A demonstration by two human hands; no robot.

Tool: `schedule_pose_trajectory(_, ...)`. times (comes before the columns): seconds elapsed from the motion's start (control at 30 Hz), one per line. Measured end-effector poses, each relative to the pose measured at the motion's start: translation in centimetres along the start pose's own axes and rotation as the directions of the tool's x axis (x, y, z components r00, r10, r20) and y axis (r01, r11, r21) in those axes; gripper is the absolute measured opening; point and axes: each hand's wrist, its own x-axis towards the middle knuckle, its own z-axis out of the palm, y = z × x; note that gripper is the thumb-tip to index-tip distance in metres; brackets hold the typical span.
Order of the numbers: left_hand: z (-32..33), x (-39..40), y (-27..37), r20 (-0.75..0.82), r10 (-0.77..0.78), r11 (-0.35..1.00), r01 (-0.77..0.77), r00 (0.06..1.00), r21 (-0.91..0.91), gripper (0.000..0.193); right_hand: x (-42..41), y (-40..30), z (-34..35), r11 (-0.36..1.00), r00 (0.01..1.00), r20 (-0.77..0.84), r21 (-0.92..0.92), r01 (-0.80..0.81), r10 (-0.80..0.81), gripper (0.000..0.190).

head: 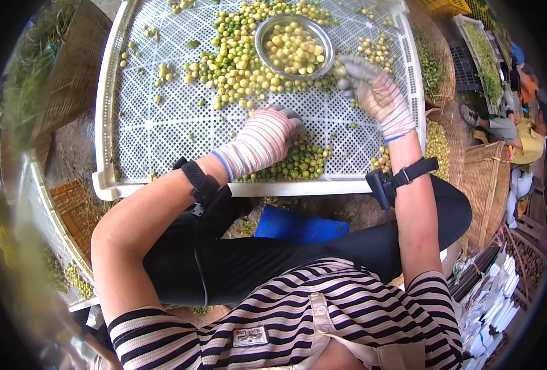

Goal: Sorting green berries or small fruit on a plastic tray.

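A white plastic mesh tray (pixel 153 138) lies before me, strewn with small round fruits. A shiny metal bowl (pixel 260 51) of pale yellow fruits (pixel 294 46) sits among a loose heap of yellow and green fruits (pixel 236 60). My left hand (pixel 266 134), in a striped knit glove with grey fingers, curls low over the tray beside a pile of darker green fruits (pixel 305 159). Its fingertips are mostly hidden. My right hand (pixel 375 90), gloved alike, hovers just right of the bowl with bent, blurred fingers; whether a fruit is between them is unclear.
A woven basket of yellow fruits (pixel 437 145) and another wicker basket (pixel 483 194) stand right. Tall wickerwork (pixel 70 69) rises at left, above an orange crate (pixel 72 199). Something blue (pixel 296 226) lies below the tray's near edge. Another person (pixel 527 141) sits far right.
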Motion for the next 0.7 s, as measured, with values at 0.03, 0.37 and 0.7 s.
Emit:
schedule_pose_trajectory(0.03,1.3,0.0,-0.8,0.022,0.006,1.0,-0.007,1.0,0.029,0.038,0.3,-0.6,1.2,0.994,0.996,0.019,-0.076,0.084,-0.083,0.031)
schedule_pose_trajectory(0.37,2.2,0.6,-0.4,0.026,0.053,0.999,-0.053,0.998,0.007,0.037,-2.3,2.8,-5.6,0.146,0.86,-0.148,-0.986,-0.087,-0.489,0.021)
schedule_pose_trajectory(0.7,2.3,1.0,-0.2,0.02,0.079,0.997,-0.079,0.997,0.021,0.036,-2.7,4.0,-5.7,0.258,0.9,-0.307,-0.938,-0.231,-0.311,0.024)
